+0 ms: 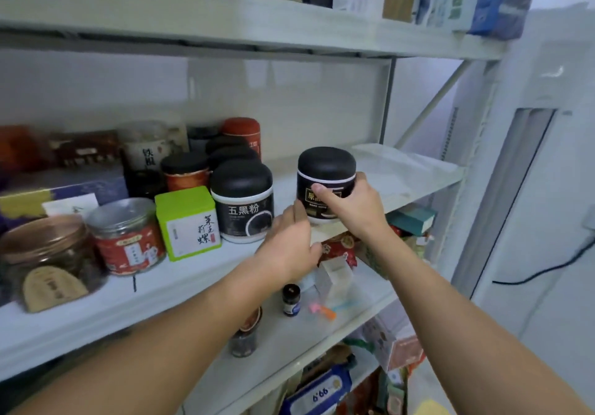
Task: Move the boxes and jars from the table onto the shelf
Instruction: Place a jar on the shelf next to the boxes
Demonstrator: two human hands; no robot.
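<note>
Centre of the frame: the right hand (351, 208) is gripping a round black jar with a domed black lid (325, 170), thumb lying across the gold label and fingers wrapping round the right side. The jar is standing upright at the front edge of the white metal shelf (402, 176); whether its base is resting on the board cannot be told. Just below and to the left, the left hand (289, 244) is reaching up with its fingers straight and together, holding nothing, its fingertips just beside the jar's lower left.

Left of centre, a matching black jar with a white band and white lettering (241, 202) is standing on the same shelf, apart from the held jar. Beside it, further left, are sitting a square lime-green tin (188, 221), a clear plastic jar with a red label (127, 237) and a clear jar with a copper lid (45, 253). On the board below, lower centre, a small dark bottle (291, 298) is standing upright.
</note>
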